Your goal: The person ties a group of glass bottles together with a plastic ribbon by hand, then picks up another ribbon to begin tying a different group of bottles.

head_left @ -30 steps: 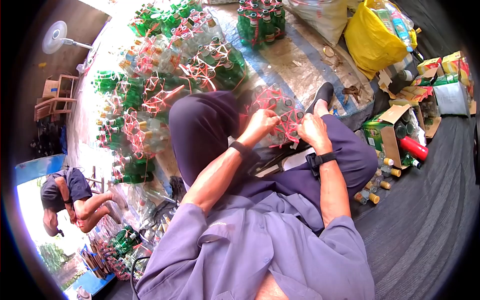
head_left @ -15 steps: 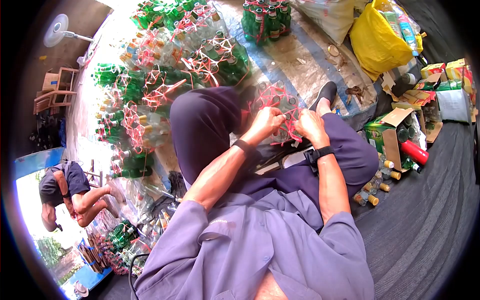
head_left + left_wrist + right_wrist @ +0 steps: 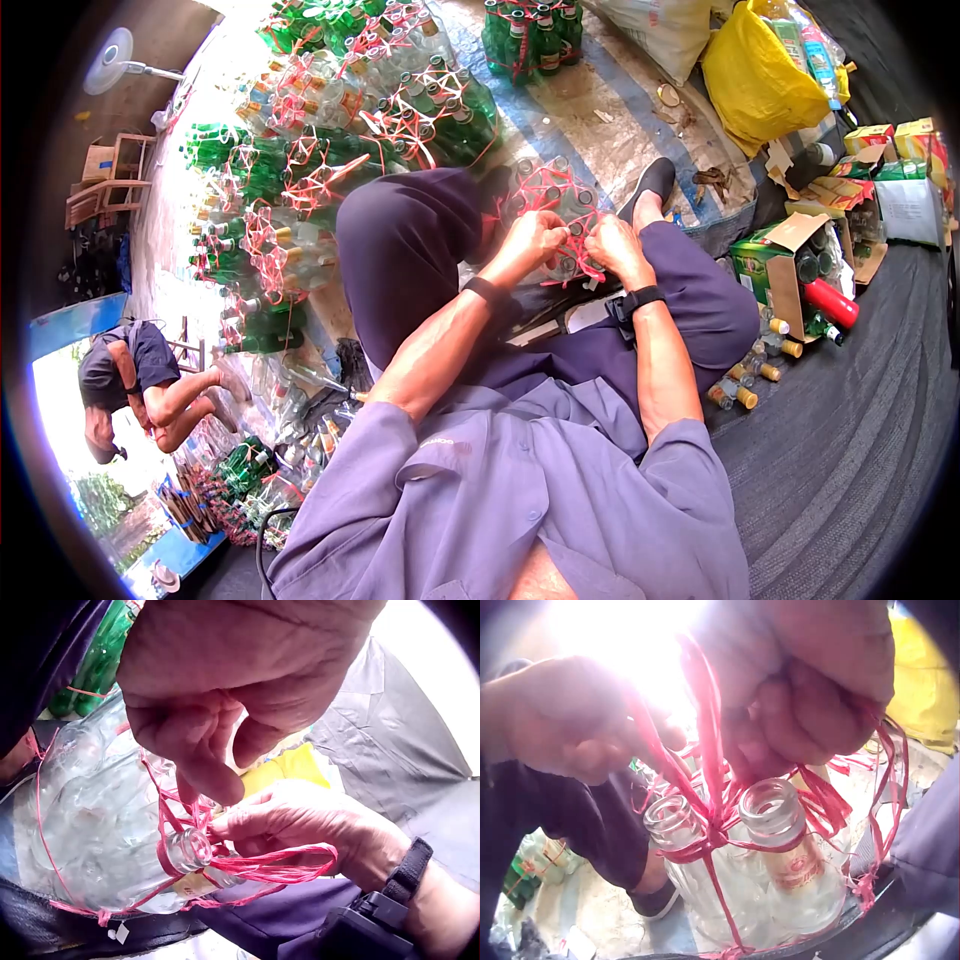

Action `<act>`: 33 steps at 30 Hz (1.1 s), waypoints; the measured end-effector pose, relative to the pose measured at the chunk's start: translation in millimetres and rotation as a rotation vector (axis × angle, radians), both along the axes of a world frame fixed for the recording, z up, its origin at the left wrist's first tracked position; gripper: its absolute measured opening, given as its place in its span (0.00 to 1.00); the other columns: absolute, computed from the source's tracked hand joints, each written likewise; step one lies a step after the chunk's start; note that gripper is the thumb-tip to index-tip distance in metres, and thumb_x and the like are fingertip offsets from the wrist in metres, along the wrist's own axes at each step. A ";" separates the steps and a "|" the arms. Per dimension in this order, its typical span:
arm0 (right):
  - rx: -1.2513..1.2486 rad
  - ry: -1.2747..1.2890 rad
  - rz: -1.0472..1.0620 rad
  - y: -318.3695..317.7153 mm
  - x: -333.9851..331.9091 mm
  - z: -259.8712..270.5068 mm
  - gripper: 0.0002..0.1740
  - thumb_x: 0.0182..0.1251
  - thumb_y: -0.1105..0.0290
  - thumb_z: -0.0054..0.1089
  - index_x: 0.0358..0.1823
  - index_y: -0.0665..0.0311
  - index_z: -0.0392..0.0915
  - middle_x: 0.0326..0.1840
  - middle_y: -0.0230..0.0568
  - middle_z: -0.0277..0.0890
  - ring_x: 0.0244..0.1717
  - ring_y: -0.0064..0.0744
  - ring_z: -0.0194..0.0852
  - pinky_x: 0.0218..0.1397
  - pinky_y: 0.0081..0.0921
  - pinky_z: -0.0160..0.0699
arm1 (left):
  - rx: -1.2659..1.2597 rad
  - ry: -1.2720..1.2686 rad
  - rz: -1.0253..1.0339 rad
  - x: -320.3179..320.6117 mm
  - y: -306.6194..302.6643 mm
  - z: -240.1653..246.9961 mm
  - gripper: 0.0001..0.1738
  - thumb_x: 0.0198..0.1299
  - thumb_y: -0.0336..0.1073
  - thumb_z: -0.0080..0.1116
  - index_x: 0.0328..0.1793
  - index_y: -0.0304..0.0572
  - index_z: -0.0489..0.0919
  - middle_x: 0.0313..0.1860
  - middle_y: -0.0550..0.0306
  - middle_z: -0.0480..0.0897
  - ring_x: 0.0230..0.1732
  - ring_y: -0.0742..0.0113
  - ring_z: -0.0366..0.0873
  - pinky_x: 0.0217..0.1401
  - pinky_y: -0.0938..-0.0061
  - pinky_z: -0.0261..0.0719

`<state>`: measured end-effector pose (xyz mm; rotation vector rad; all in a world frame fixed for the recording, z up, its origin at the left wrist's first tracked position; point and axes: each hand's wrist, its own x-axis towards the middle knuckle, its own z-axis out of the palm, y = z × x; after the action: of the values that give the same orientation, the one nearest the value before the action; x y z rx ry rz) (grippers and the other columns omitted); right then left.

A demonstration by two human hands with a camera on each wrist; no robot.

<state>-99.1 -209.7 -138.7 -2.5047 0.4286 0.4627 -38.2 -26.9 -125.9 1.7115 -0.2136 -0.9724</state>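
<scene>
A bundle of clear glass bottles (image 3: 574,197) (image 3: 799,889), bound with pink string (image 3: 274,864) (image 3: 714,838), stands upright before the crossed legs. Over the bottle necks, my left hand (image 3: 530,247) (image 3: 240,667) (image 3: 574,720) pinches string with curled fingers. Close on its right, my right hand (image 3: 618,252) (image 3: 300,825) (image 3: 810,682) grips more of the string, with loose loops hanging from it. Strands rise from a knot between two bottle mouths in the right wrist view. Glare and the hands themselves hide some fingertips.
Tied bundles of green bottles (image 3: 460,125) and clear ones crowd the left and far side. At the right are a yellow sack (image 3: 755,80), an open carton (image 3: 770,265), a red bottle (image 3: 830,303) and small loose bottles (image 3: 745,385). Another person (image 3: 150,385) bends at far left.
My right hand has moved a little left and away from the body, so the hands are closer together over the bottles. The head view has shifted slightly.
</scene>
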 end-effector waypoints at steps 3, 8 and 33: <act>0.096 0.033 -0.046 -3.0 -1.0 -6.1 0.11 0.55 0.70 0.57 0.30 0.71 0.84 0.37 0.66 0.82 0.45 0.64 0.84 0.49 0.51 0.81 | -0.009 0.021 0.008 -0.5 0.8 -0.7 0.15 0.64 0.38 0.61 0.42 0.28 0.82 0.31 0.57 0.83 0.19 0.71 0.79 0.24 0.75 0.76; 0.194 0.123 -0.095 -2.8 2.0 5.3 0.12 0.53 0.68 0.59 0.28 0.71 0.84 0.34 0.64 0.82 0.43 0.60 0.85 0.48 0.48 0.81 | 0.014 -0.007 0.016 -0.7 1.5 3.1 0.14 0.64 0.37 0.60 0.42 0.28 0.82 0.30 0.58 0.83 0.19 0.71 0.79 0.24 0.75 0.76; -0.142 -0.304 0.932 -29.5 4.9 -48.8 0.12 0.48 0.69 0.65 0.36 0.57 0.89 0.34 0.37 0.86 0.36 0.31 0.87 0.41 0.27 0.84 | 0.193 -0.370 -0.250 -13.6 -4.6 2.7 0.11 0.59 0.29 0.49 0.43 0.34 0.80 0.23 0.43 0.82 0.24 0.53 0.84 0.31 0.59 0.80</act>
<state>-94.2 -239.2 -187.5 -2.7247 -0.8889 0.3733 -51.7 -31.6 -123.3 2.0728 -0.6034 -0.8682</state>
